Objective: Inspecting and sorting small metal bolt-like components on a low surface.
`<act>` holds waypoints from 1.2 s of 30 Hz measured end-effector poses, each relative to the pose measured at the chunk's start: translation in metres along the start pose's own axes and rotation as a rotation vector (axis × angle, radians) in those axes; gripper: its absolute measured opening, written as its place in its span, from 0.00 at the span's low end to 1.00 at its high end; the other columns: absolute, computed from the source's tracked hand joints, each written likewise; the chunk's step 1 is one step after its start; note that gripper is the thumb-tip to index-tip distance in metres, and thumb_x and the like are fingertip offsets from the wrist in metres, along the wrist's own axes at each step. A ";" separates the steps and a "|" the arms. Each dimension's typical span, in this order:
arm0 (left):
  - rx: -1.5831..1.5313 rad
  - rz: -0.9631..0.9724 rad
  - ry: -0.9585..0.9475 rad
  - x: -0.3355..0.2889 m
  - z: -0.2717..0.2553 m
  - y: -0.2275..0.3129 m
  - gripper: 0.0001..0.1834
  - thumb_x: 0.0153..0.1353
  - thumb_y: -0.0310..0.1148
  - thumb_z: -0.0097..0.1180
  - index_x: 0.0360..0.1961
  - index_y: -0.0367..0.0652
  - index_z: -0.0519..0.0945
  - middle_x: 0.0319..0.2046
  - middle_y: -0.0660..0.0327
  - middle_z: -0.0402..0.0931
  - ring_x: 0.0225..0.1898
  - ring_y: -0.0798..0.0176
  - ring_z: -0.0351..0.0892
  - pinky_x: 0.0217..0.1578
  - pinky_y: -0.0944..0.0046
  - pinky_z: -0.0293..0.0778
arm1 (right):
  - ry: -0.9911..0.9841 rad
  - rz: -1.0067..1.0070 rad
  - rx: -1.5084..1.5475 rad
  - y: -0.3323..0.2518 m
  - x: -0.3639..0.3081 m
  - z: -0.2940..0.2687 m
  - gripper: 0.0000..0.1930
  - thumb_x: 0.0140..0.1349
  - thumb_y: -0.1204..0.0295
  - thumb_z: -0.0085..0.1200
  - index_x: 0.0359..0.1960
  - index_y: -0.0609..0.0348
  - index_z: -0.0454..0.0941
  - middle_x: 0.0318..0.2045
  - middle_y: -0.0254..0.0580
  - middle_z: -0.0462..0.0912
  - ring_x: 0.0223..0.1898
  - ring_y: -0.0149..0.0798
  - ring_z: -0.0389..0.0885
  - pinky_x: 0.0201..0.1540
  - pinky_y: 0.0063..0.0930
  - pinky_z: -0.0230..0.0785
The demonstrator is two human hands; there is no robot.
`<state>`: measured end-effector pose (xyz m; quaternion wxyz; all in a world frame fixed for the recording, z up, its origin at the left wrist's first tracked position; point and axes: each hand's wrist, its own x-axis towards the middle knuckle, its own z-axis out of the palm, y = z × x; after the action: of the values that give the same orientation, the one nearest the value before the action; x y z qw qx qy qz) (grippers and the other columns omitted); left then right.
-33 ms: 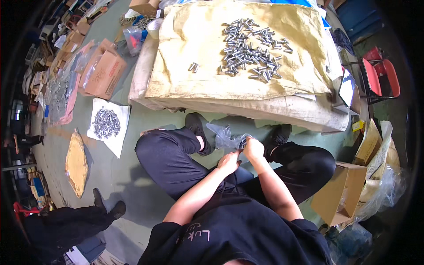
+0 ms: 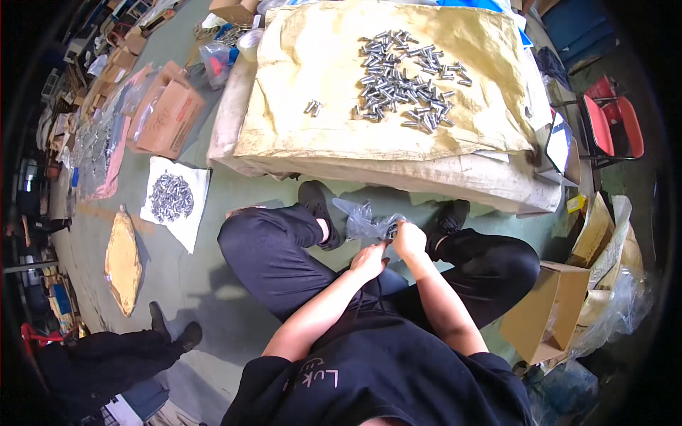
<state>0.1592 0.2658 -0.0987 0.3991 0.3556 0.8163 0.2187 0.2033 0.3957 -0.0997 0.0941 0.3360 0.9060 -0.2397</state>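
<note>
Green floor (image 2: 241, 192), clear plastic bag (image 2: 364, 226) just beyond left hand (image 2: 368, 261), touching right hand (image 2: 409, 240)

Pale lettering (image 2: 325, 378) stands on the black shirt (image 2: 412, 380), and red print (image 2: 187, 110) (small, slanted) on a cardboard box (image 2: 158, 133).

I've got my right grip (image 2: 409, 239) pinching a clear plastic bag (image 2: 360, 222), left grip (image 2: 369, 261) just beside it, silvery bolts (image 2: 390, 92) spread over the covered counter (image 2: 298, 138).
</note>
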 end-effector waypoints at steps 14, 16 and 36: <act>-0.640 0.212 0.635 0.035 -0.099 0.035 0.11 0.55 0.28 0.51 0.40 0.42 0.76 0.23 0.64 0.76 0.22 0.75 0.71 0.24 0.73 0.69 | -0.186 -0.326 -0.064 -0.010 0.005 -0.131 0.13 0.47 0.65 0.54 0.32 0.59 0.76 0.29 0.50 0.77 0.34 0.49 0.76 0.37 0.38 0.68; -0.578 0.159 0.772 0.053 -0.149 0.035 0.11 0.56 0.27 0.50 0.41 0.41 0.76 0.23 0.66 0.76 0.20 0.76 0.70 0.24 0.75 0.68 | -0.146 -0.380 -0.068 -0.007 0.005 -0.154 0.13 0.47 0.65 0.54 0.33 0.60 0.75 0.30 0.49 0.77 0.34 0.49 0.76 0.37 0.38 0.68; 0.326 -0.089 0.743 0.163 -0.281 0.020 0.17 0.43 0.25 0.53 0.39 0.46 0.77 0.36 0.49 0.71 0.39 0.52 0.71 0.42 0.59 0.68 | -0.172 -0.546 -0.209 0.006 0.009 -0.156 0.12 0.46 0.64 0.56 0.28 0.58 0.71 0.26 0.44 0.75 0.30 0.43 0.77 0.31 0.33 0.70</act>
<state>-0.1292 0.3819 -0.0024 0.0244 0.2753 0.9436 0.1824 0.1992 0.4828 0.0305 0.1365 0.0472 0.9713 -0.1891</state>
